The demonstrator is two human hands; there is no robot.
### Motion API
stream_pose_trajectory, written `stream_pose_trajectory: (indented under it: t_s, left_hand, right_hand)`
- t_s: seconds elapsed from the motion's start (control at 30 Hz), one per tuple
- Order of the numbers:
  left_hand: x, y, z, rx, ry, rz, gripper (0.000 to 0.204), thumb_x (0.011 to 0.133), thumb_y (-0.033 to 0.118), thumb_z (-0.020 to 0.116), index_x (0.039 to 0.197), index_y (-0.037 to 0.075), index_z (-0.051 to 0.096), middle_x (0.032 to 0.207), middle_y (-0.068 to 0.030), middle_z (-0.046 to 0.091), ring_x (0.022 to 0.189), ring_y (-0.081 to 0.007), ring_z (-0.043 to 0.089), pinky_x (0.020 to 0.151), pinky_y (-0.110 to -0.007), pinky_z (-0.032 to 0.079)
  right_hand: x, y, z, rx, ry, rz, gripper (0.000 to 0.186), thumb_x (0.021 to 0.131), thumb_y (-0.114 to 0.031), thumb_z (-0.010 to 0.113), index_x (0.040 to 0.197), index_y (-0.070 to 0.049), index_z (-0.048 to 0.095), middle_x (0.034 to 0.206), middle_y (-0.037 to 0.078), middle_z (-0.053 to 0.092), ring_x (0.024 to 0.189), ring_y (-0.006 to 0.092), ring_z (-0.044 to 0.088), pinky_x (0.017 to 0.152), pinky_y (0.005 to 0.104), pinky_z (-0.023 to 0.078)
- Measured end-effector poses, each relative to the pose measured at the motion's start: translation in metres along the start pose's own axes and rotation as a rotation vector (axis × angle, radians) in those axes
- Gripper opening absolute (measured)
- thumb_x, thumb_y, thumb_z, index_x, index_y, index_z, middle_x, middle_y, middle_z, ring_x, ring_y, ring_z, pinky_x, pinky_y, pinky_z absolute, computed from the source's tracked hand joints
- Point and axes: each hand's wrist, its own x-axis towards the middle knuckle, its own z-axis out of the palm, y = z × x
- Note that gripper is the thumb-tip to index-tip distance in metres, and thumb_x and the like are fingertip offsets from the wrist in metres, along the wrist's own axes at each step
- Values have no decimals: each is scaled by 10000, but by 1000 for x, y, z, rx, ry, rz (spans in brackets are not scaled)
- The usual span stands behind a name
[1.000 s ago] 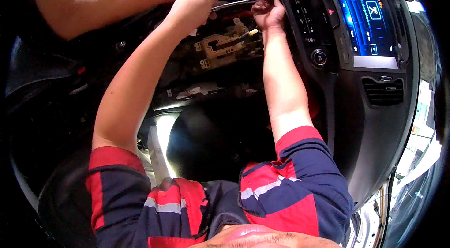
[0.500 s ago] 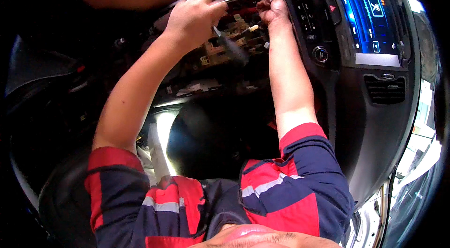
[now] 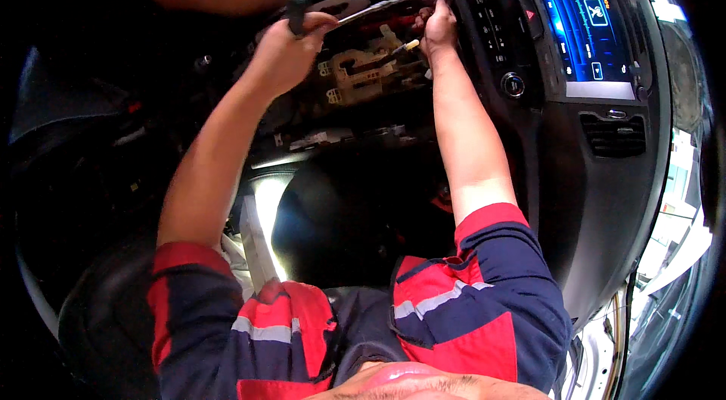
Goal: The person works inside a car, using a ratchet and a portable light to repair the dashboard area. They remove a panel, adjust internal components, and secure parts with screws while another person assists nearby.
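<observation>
Head view: silver rod [image 3: 384, 5] between left hand [image 3: 287, 56] and right hand [image 3: 442, 31]

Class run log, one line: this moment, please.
left hand: grips dark-handled tool | right hand: near far end of silver rod | rod: spans between hands | screen: lit

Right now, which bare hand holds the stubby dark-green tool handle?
The left hand: the handle juts up from its grip. The right hand is near the far end of the slim silver rod.
</observation>
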Motion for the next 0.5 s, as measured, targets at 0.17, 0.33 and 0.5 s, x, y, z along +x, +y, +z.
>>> stream_pose_trajectory:
  t_s: [0.17,0.33,0.5]
  left_hand:
    - [-91,-37,-84,7,-12,-14,186,948,49,560,1084,32,685,918,-34,642,797,-106,558,716,-241,448]
    - [-209,-59,-180,211,3,-163,175,910,-5,585,1037,47,695,982,-56,656,844,-147,604,777,-279,483]
    - [-303,-76,-245,158,-8,-131,198,851,-70,566,972,40,678,803,-73,592,726,-193,573,665,-300,453]
  right_hand:
    - [-20,7,20,-1042,36,-179,356,911,-262,507,1103,32,569,1125,256,645,1055,390,624,932,477,470]
    - [-15,-25,34,-1595,-38,-189,354,936,-181,440,1226,13,496,1153,286,626,1091,429,613,920,500,494]
    - [37,-34,52,-2233,-51,-384,218,913,-150,539,1027,-61,702,1035,212,705,972,305,703,772,461,570]
